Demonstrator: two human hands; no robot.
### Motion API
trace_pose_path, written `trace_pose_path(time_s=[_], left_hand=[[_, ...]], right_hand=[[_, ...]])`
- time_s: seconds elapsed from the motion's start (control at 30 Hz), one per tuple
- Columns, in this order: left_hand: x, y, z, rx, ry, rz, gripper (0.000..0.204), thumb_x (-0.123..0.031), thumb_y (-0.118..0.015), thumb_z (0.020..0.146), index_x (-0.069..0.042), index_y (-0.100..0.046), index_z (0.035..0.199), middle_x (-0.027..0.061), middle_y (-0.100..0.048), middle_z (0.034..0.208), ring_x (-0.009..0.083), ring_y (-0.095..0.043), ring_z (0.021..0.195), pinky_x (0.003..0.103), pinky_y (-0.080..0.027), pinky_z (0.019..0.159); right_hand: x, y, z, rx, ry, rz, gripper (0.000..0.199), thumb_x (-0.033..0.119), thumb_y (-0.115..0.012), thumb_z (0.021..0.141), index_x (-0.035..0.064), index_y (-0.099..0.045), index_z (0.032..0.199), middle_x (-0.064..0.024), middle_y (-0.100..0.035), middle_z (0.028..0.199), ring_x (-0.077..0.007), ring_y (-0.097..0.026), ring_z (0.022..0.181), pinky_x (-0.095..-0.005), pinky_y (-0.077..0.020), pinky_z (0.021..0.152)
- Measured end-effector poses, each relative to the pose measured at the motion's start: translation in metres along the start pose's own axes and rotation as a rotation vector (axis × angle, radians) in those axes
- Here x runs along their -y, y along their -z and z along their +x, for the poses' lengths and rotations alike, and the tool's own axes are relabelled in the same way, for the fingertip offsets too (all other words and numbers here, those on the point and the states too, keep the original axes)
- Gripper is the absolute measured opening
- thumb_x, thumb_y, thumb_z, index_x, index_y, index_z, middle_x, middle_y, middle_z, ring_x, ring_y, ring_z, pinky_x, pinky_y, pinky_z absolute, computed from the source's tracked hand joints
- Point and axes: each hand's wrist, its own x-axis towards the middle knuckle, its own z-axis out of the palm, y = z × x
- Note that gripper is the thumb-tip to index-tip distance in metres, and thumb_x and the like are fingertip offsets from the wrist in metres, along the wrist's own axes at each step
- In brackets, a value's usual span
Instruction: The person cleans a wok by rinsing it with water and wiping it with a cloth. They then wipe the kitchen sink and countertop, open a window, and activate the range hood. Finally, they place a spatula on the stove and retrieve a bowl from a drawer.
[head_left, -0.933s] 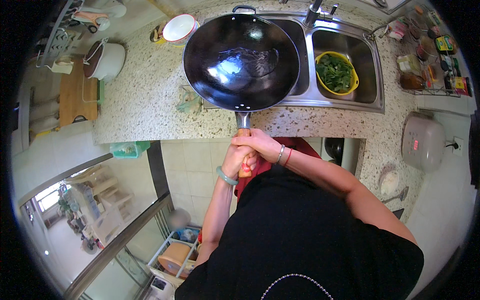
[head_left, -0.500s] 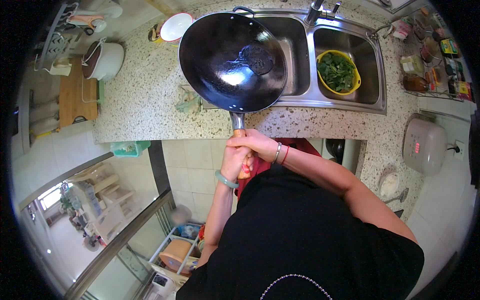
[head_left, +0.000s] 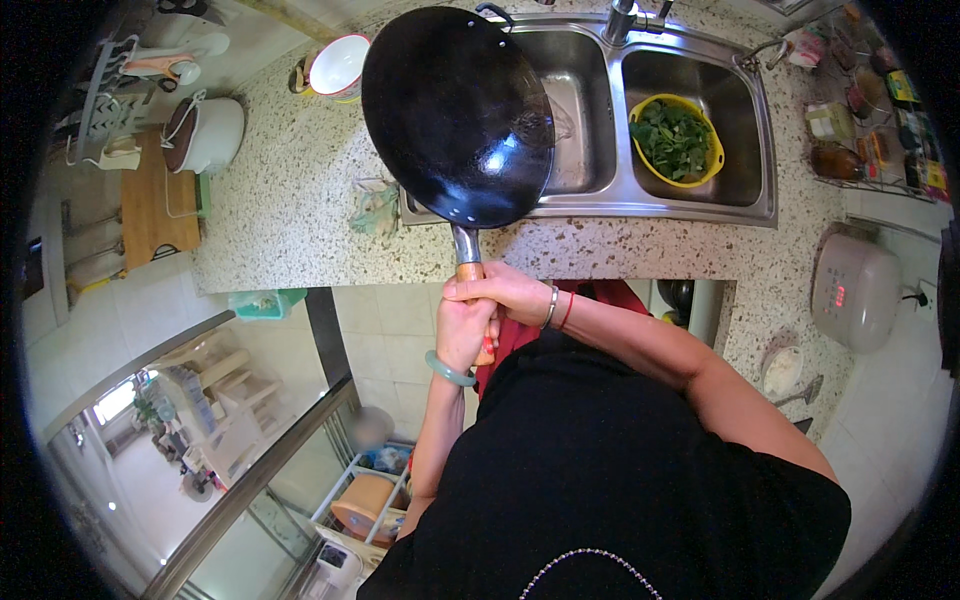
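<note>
A black wok hangs over the counter and the left part of the sink, its bowl tipped toward the right. Both hands are wrapped around its wooden handle. My left hand, with a green bangle at the wrist, grips the lower part. Just above and overlapping it, my right hand closes on the handle too. The inside of the wok looks wet and shiny. Beside its right rim, a clear streak like water shows in the left sink basin.
A yellow basket of green leaves sits in the right basin, below the faucet. To the wok's left are a white bowl and a crumpled pale green cloth or bag. A rice cooker and spice rack stand right.
The wok has rolled further to the right and shifted slightly left, so its bowl looks narrower. The dark round patch inside it no longer shows. Both hands keep their hold on the handle.
</note>
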Motion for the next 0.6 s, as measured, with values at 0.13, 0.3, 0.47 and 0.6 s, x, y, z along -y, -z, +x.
trace_pose_path(time_s=[0.13,0.3,0.47,0.6], left_hand=[[-0.01,-0.007,-0.003,-0.07,0.04,0.097,0.008,-0.009,-0.053,0.087,-0.004,-0.048,0.085,0.0022,-0.048,0.052,0.01,-0.046,0.037,0.024,-0.038,0.032],[-0.014,-0.012,-0.003,-0.125,0.003,0.183,0.01,-0.011,-0.056,0.087,-0.004,-0.049,0.087,0.0018,-0.048,0.05,0.0099,-0.045,0.036,0.024,-0.037,0.032],[-0.022,-0.02,-0.006,-0.198,0.018,0.283,0.013,-0.012,-0.058,0.087,-0.003,-0.05,0.089,0.0012,-0.048,0.05,0.0094,-0.047,0.037,0.024,-0.036,0.033],[-0.021,-0.022,-0.008,-0.244,0.006,0.348,0.014,-0.013,-0.059,0.086,-0.003,-0.05,0.09,0.001,-0.049,0.049,0.0093,-0.047,0.037,0.024,-0.036,0.033]], right_hand=[[0.009,-0.003,-0.006,0.033,-0.032,0.004,0.035,0.029,-0.065,0.086,-0.0034,-0.055,0.096,-0.0101,-0.059,0.065,-0.0163,-0.057,0.041,-0.0257,-0.0491,0.037],[0.01,-0.002,-0.006,0.077,-0.022,0.011,0.025,0.027,-0.062,0.088,0.0035,-0.057,0.092,-0.0033,-0.057,0.07,-0.0098,-0.054,0.05,-0.022,-0.0411,0.04],[0.014,-0.001,-0.007,0.1,-0.028,0.005,0.025,0.027,-0.063,0.088,0.0035,-0.059,0.092,-0.0022,-0.058,0.074,-0.0088,-0.053,0.057,-0.023,-0.0413,0.046],[0.011,0.002,-0.005,0.114,-0.028,-0.002,0.025,0.028,-0.064,0.087,0.0032,-0.06,0.09,-0.0026,-0.058,0.075,-0.0098,-0.054,0.062,-0.0246,-0.0425,0.051]])
